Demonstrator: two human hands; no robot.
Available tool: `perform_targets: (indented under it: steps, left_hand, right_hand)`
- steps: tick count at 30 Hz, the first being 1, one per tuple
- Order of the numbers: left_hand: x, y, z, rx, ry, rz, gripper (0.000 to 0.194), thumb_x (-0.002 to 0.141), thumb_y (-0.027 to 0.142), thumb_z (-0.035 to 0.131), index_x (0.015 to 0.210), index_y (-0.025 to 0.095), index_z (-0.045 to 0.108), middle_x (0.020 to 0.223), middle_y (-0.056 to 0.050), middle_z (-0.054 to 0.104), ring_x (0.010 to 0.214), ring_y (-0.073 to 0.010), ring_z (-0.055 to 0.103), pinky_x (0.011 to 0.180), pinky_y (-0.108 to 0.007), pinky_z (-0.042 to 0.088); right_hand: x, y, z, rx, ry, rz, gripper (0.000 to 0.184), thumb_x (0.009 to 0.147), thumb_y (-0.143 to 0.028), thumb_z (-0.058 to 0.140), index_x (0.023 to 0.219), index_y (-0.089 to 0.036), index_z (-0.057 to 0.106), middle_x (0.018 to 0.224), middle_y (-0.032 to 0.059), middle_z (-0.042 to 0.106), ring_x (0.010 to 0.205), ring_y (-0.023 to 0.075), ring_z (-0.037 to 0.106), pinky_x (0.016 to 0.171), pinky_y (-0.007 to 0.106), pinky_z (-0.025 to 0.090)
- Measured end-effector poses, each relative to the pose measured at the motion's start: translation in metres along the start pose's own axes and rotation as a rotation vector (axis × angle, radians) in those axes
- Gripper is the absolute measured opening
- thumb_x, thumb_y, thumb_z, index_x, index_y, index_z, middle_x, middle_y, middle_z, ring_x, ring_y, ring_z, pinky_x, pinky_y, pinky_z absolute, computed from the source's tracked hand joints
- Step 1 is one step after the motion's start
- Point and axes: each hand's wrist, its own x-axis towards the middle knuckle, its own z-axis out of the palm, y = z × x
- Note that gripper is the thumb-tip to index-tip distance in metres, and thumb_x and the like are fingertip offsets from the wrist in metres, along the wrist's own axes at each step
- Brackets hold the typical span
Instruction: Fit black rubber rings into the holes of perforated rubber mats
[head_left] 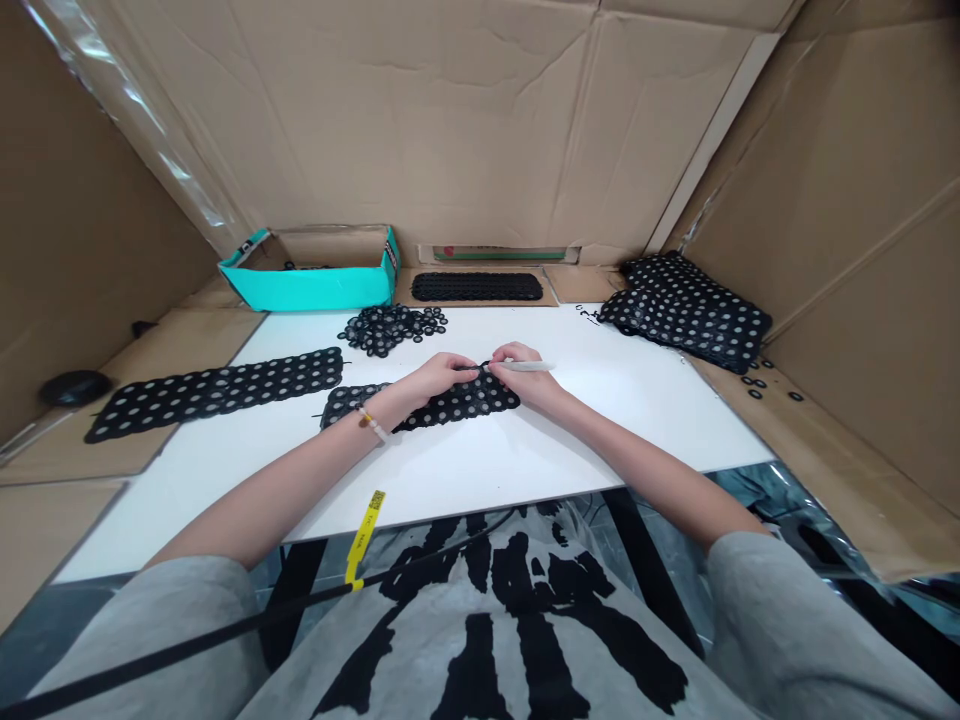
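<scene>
A black perforated rubber strip [450, 405] lies on the white table [630, 400] in front of me. My left hand [442, 375] rests on its upper edge with the fingers curled and pinching at the strip. My right hand [525, 375] is closed round a thin white pen-like tool [529, 367], its tip meeting the strip's top edge beside my left fingers. A beaded bracelet sits on my left wrist.
A second long perforated strip [217, 390] lies at the left. A heap of small black rings [394, 327] sits behind my hands. A teal box [315, 275], a black strip [477, 287] at the back, a stack of strips [686, 310] at the right. Cardboard walls surround the table.
</scene>
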Motion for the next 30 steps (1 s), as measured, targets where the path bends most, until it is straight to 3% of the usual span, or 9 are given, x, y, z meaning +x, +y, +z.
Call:
perform_targets:
  steps: [2, 7, 11, 15, 23, 30]
  left_hand:
    - [0.0, 0.001, -0.002, 0.045, -0.042, 0.028, 0.035, 0.073, 0.05, 0.063, 0.085, 0.018, 0.07, 0.084, -0.001, 0.069, 0.081, -0.0192, 0.058, 0.075, -0.029, 0.042]
    - [0.0, 0.003, -0.002, 0.312, 0.046, 0.176, 0.034, 0.066, 0.043, 0.07, 0.089, 0.019, 0.065, 0.09, -0.001, 0.067, 0.089, -0.0223, 0.058, 0.083, -0.032, 0.042]
    - [0.0, 0.001, 0.003, 0.297, 0.079, 0.158, 0.035, 0.064, 0.04, 0.071, 0.09, 0.019, 0.063, 0.089, -0.001, 0.066, 0.087, -0.0221, 0.059, 0.082, -0.033, 0.044]
    - [-0.002, 0.004, 0.005, 0.174, 0.093, 0.087, 0.045, 0.061, 0.035, 0.073, 0.101, 0.018, 0.062, 0.084, 0.001, 0.065, 0.078, -0.0188, 0.059, 0.075, -0.03, 0.044]
    - [-0.005, 0.007, 0.007, 0.112, 0.117, 0.06, 0.047, 0.06, 0.031, 0.075, 0.103, 0.018, 0.064, 0.076, 0.002, 0.062, 0.073, -0.0171, 0.058, 0.071, -0.029, 0.044]
    - [-0.005, 0.01, 0.008, -0.067, 0.135, -0.044, 0.053, 0.055, 0.024, 0.077, 0.105, 0.016, 0.063, 0.083, 0.0, 0.066, 0.077, -0.0168, 0.059, 0.077, -0.03, 0.044]
  right_hand:
    - [0.002, 0.001, 0.0, 0.008, -0.014, -0.014, 0.011, 0.075, -0.028, 0.06, 0.069, -0.02, 0.064, 0.092, 0.0044, 0.068, 0.092, 0.0193, 0.062, 0.087, 0.033, 0.047]
    - [0.005, 0.004, -0.009, 0.262, -0.222, 0.208, 0.014, 0.074, -0.031, 0.06, 0.074, -0.018, 0.064, 0.061, -0.0009, 0.06, 0.06, 0.0144, 0.057, 0.06, 0.027, 0.047]
    - [0.006, 0.006, -0.014, 0.237, -0.278, 0.191, 0.011, 0.069, -0.028, 0.063, 0.068, -0.017, 0.065, 0.072, 0.0007, 0.066, 0.061, 0.0113, 0.055, 0.061, 0.024, 0.046]
    - [0.005, 0.005, -0.013, 0.194, -0.264, 0.157, 0.01, 0.068, -0.027, 0.063, 0.065, -0.017, 0.064, 0.085, 0.0016, 0.069, 0.064, 0.0106, 0.056, 0.062, 0.023, 0.045]
    - [0.005, 0.009, -0.011, 0.267, -0.271, 0.176, 0.011, 0.068, -0.028, 0.062, 0.065, -0.017, 0.062, 0.079, 0.0012, 0.068, 0.062, 0.012, 0.057, 0.063, 0.025, 0.046]
    - [-0.005, -0.004, -0.007, 0.066, -0.165, 0.034, 0.011, 0.073, -0.026, 0.056, 0.065, -0.019, 0.059, 0.08, 0.0014, 0.065, 0.076, 0.0154, 0.057, 0.069, 0.027, 0.043]
